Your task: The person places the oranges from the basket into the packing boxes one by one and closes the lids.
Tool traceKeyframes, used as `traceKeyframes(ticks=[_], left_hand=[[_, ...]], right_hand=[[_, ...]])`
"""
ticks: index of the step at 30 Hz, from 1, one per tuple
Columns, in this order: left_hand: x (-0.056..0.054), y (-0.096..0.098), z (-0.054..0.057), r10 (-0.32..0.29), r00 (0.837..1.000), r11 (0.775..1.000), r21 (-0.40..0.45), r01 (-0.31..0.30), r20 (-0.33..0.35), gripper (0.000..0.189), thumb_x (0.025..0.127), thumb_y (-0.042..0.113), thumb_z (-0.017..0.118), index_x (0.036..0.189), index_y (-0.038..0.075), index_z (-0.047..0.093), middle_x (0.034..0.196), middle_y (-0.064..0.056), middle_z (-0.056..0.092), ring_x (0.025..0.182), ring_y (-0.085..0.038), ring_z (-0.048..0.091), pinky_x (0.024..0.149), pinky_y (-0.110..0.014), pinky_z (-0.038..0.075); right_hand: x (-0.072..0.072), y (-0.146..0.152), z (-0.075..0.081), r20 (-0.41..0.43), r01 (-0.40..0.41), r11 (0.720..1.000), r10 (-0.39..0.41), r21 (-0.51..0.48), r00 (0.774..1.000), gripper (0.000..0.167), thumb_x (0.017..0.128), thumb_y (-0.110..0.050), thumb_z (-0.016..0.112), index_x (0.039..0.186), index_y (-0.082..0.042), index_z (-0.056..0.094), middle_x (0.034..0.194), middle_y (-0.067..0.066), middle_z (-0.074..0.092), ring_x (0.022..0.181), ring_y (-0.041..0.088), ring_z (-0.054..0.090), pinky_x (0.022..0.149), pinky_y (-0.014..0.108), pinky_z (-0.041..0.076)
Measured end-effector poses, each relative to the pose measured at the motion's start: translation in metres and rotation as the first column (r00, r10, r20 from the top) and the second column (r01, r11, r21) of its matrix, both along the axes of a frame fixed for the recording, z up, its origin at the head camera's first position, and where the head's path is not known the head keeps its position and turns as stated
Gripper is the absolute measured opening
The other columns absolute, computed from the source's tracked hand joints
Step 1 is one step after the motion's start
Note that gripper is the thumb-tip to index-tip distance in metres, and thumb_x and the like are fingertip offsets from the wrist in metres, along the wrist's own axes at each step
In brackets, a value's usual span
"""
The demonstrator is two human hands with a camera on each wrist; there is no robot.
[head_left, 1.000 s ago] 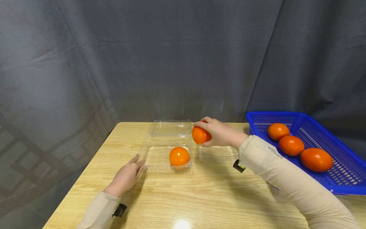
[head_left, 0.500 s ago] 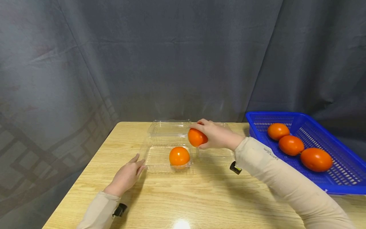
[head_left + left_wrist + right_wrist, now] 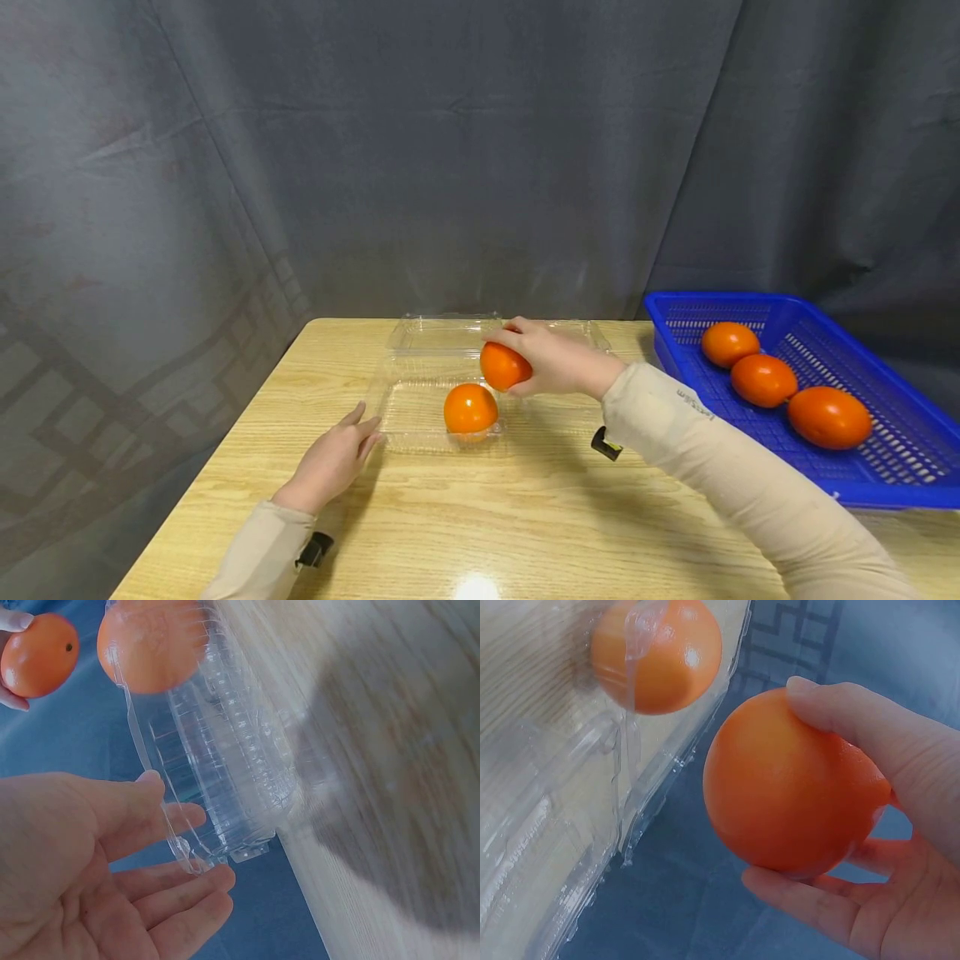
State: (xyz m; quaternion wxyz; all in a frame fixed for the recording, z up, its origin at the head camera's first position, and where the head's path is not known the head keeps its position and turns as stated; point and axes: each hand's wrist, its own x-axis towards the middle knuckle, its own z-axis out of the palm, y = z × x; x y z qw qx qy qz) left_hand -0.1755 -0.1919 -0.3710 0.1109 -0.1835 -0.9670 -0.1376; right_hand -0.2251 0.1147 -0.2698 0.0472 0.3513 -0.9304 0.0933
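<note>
1. The right hand (image 3: 558,360) grips a shiny, round orange fruit (image 3: 504,367).
2. It has moved left, so the fruit hangs nearer the clear plastic box (image 3: 420,412).
3. The left hand (image 3: 330,462), fingers loose, touches the box.

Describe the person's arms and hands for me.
The left hand and right hand are ungloved. The left sleeve and right sleeve are long and beige; the right bears small dark lettering. A black device shows beside each sleeve.

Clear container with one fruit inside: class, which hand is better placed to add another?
Probably the right hand: its fingers grip an orange fruit near the clear container. The left hand holds no fruit and touches the container's left side.
</note>
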Motion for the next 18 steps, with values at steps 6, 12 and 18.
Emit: traceKeyframes(ticks=[6, 12, 18], left_hand=[[0.000, 0.000, 0.000, 0.006, 1.000, 1.000, -0.003, -0.006, 0.009, 0.030, 0.091, 0.011, 0.058, 0.115, -0.006, 0.063, 0.127, -0.036, 0.050, 0.100, -0.044, 0.063, 0.064, -0.036, 0.054], [-0.001, 0.000, 0.000, 0.009, 1.000, 1.000, -0.006, -0.009, 0.021, 0.031, 0.091, 0.011, 0.058, 0.116, -0.006, 0.062, 0.128, -0.036, 0.049, 0.101, -0.044, 0.063, 0.068, -0.039, 0.055], [0.000, 0.000, 0.000, 0.010, 1.000, 1.000, -0.007, -0.010, 0.021, 0.031, 0.091, 0.011, 0.058, 0.116, -0.006, 0.063, 0.128, -0.036, 0.049, 0.100, -0.043, 0.063, 0.068, -0.038, 0.055]], right_hand=[[0.000, -0.007, -0.003, 0.007, -0.053, 0.998, 0.053, -0.038, 0.999, 0.069, 0.072, -0.020, 0.080, 0.133, -0.011, 0.049, 0.130, 0.023, 0.049, 0.112, 0.036, 0.055, 0.089, 0.043, 0.053], [0.000, -0.014, -0.004, 0.070, -0.045, 0.998, 0.048, -0.045, 0.996, 0.071, 0.072, -0.018, 0.078, 0.135, -0.012, 0.046, 0.131, 0.021, 0.047, 0.110, 0.033, 0.055, 0.088, 0.041, 0.053], [0.001, -0.020, -0.005, 0.114, -0.026, 0.999, 0.031, -0.042, 0.993, 0.073, 0.074, -0.021, 0.078, 0.138, -0.015, 0.044, 0.135, 0.019, 0.045, 0.113, 0.032, 0.054, 0.090, 0.042, 0.052]])
